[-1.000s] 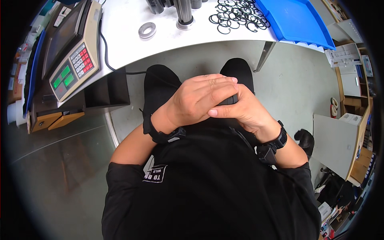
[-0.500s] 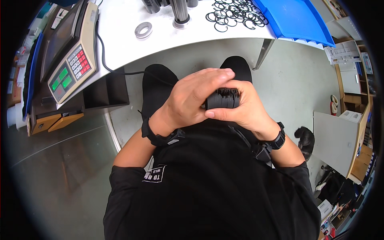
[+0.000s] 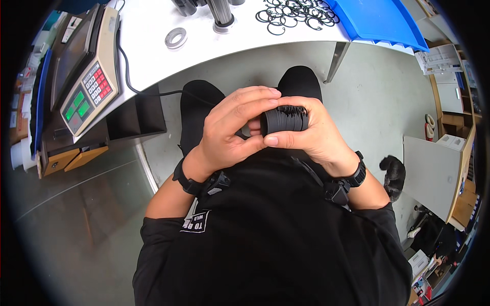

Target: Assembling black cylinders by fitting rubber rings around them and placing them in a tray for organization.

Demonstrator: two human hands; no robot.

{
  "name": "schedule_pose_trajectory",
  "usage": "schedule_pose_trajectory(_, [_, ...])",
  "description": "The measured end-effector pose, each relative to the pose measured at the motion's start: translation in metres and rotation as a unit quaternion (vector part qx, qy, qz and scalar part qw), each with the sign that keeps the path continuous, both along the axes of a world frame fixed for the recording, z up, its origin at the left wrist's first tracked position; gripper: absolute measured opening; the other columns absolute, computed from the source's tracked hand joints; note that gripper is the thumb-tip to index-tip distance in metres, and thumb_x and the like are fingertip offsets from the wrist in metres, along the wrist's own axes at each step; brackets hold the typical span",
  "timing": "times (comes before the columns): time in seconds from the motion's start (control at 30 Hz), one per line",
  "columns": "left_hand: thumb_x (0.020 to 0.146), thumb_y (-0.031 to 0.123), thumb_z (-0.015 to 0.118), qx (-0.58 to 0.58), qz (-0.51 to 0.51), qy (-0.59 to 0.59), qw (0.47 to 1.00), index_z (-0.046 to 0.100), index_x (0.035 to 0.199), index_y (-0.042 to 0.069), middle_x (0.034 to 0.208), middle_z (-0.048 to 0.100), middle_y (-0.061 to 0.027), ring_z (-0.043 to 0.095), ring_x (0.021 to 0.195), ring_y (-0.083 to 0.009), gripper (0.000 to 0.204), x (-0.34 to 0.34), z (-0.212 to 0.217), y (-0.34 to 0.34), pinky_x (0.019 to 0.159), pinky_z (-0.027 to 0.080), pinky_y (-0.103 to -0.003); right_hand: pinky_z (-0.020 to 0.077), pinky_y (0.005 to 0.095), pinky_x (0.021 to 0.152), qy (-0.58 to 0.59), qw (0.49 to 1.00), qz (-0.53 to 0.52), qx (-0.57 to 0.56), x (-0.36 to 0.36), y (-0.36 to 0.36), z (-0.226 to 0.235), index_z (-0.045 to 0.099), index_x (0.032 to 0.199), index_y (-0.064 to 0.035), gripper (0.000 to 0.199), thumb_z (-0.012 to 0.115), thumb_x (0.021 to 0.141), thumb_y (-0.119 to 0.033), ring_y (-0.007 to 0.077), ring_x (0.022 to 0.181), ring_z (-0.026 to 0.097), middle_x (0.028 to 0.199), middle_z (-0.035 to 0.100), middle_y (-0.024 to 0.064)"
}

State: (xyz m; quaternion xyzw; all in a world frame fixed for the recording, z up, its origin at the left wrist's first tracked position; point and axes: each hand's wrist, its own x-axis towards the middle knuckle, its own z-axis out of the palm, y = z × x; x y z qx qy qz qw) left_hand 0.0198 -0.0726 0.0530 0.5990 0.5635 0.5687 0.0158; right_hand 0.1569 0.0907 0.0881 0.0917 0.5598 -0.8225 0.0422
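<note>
1. Hidden: the stack of black rings (image 3: 286, 121) lies at the centre of the frame, between the two hands; its far side and right end are covered by fingers and palm, and single rings are hard to tell apart.
2. The right hand (image 3: 325, 133) is closed around the stack, gripping it — thumb along the near side, fingers over the far side.
3. The left hand (image 3: 227, 125) is cupped at the stack's left end with a gap before the palm; whether its fingertips press on the rings I cannot tell.
4. Cut off by the top edge: the grey ribbed post (image 3: 219, 11), dark cylinders (image 3: 185, 6) beside it, and the blue tray (image 3: 380, 23) at upper right. The loose black rings (image 3: 298, 14) overlap too much to count.
5. At right, a dark furry-looking shape (image 3: 394, 178) on the floor is hard to make out.
6. Since half a second ago, the left hand has drawn leftward — more of the stack's left end shows. One second ago the hands hid most of it.
7. The pale metal ring (image 3: 168, 40) on the white table (image 3: 148, 56) now appears slightly further left in the frame.
</note>
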Motion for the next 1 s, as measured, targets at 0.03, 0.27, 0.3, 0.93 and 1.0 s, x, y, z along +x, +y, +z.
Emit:
schedule_pose_trajectory(0.03, [0.076, 0.006, 0.088, -0.001, -0.001, 0.000, 1.000, 0.070, 0.128, 0.000, 0.128, 0.073, -0.0185, 0.073, 0.114, -0.0362, 0.056, 0.001, 0.001, 0.000, 0.096, 0.060, -0.043, 0.0605, 0.0346, 0.099, 0.007, 1.000, 0.003, 0.005, 0.001, 0.001, -0.001, 0.072, 0.124, 0.0045, 0.043, 0.086, 0.083, 0.002, 0.0213, 0.105, 0.076, 0.111, 0.078, 0.0145])
schedule_pose_trajectory(0.27, [0.073, -0.001, 0.086, 0.008, 0.019, 0.006, 1.000, 0.067, 0.134, 0.001, 0.127, 0.073, -0.0168, 0.073, 0.110, -0.0347, 0.064, 0.004, -0.001, 0.001, 0.091, 0.061, -0.041, 0.0604, 0.0345, 0.098, 0.077, 0.986, -0.038, 0.141, 0.007, 0.000, -0.005, 0.072, 0.124, 0.0026, 0.045, 0.087, 0.082, 0.001, 0.0210, 0.107, 0.076, 0.112, 0.079, 0.0132])
schedule_pose_trajectory(0.3, [0.073, -0.001, 0.086, 0.007, 0.019, 0.006, 1.000, 0.067, 0.134, 0.001, 0.127, 0.073, -0.0168, 0.073, 0.110, -0.0347, 0.064, 0.004, -0.001, 0.001, 0.091, 0.061, -0.041, 0.0603, 0.0342, 0.097, 0.093, 0.979, -0.044, 0.179, 0.008, 0.000, -0.005, 0.072, 0.124, 0.0019, 0.045, 0.088, 0.081, 0.000, 0.0204, 0.107, 0.076, 0.112, 0.079, 0.0126])
schedule_pose_trajectory(0.93, [0.071, -0.003, 0.085, -0.025, 0.022, -0.007, 0.999, 0.067, 0.135, 0.001, 0.124, 0.074, -0.0145, 0.072, 0.104, -0.0303, 0.066, 0.005, -0.006, 0.006, 0.076, 0.061, -0.034, 0.0605, 0.0332, 0.095, 0.112, 0.962, -0.066, 0.241, 0.009, 0.005, -0.007, 0.073, 0.123, 0.0001, 0.045, 0.089, 0.081, -0.001, 0.0196, 0.106, 0.076, 0.113, 0.079, 0.0118])
schedule_pose_trajectory(1.0, [0.071, -0.003, 0.085, -0.015, 0.026, 0.003, 1.000, 0.068, 0.134, 0.001, 0.124, 0.074, -0.0145, 0.072, 0.103, -0.0305, 0.065, 0.004, -0.005, 0.007, 0.077, 0.061, -0.034, 0.0607, 0.0334, 0.095, 0.083, 0.983, -0.059, 0.151, 0.008, 0.005, -0.010, 0.072, 0.123, 0.0018, 0.045, 0.088, 0.081, 0.001, 0.0205, 0.105, 0.076, 0.112, 0.079, 0.0129])
